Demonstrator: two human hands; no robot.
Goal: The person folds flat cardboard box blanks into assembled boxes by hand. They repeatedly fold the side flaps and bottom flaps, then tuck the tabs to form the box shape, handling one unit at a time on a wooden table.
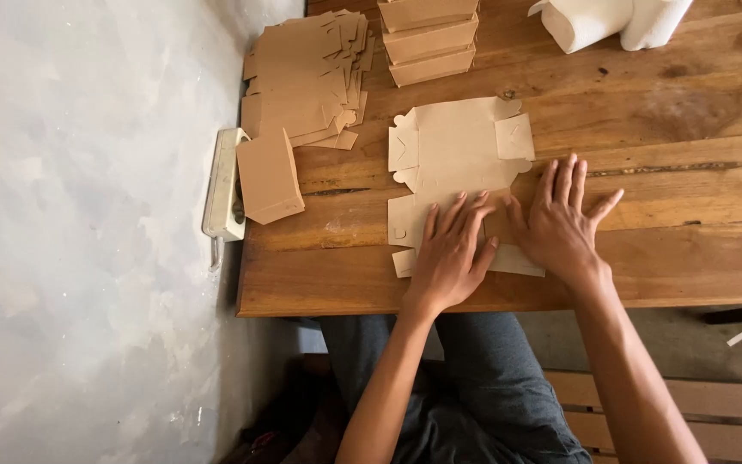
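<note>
— Where's the flat cardboard box blank?

— Spread on the wooden table near its front edge, its near part under both hands.

— And the hands?

— The left hand and right hand lie side by side, palms down, fingers spread, pressing on it, gripping nothing.

— Anything beside it?

— A pile of blanks to the left, folded boxes stacked behind.

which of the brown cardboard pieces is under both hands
The unfolded flat box blank at the table's near edge: left hand and right hand press flat on it. The loose pile of blanks and the folded boxes lie farther back, untouched.
</note>
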